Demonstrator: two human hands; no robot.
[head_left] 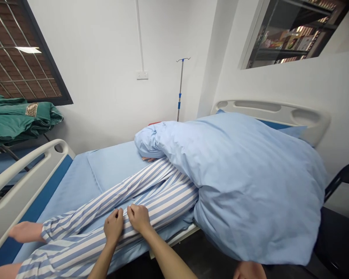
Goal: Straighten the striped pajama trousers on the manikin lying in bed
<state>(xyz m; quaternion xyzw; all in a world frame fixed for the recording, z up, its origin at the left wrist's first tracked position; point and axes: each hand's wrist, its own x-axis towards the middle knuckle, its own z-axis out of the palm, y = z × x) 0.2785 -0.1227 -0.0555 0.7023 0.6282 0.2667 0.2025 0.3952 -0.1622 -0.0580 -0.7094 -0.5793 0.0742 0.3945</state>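
Observation:
My left hand [113, 226] and my right hand [139, 218] lie side by side, fingers curved over a blue-and-white striped trouser leg [163, 201]. A person lies on the hospital bed [75, 193] with both striped legs stretched out. Bare feet [26, 231] show at the left end. A bundled light-blue duvet [244, 182] hides the person's upper body. A bare hand or fingers [148, 159] poke out beneath its near fold.
A white bed footboard [23, 182] stands at left, a headboard [273, 112] at right. An IV pole [180, 89] rises behind the bed. Folded green cloth [17, 120] lies by a grilled window. A black chair [343, 182] stands at right.

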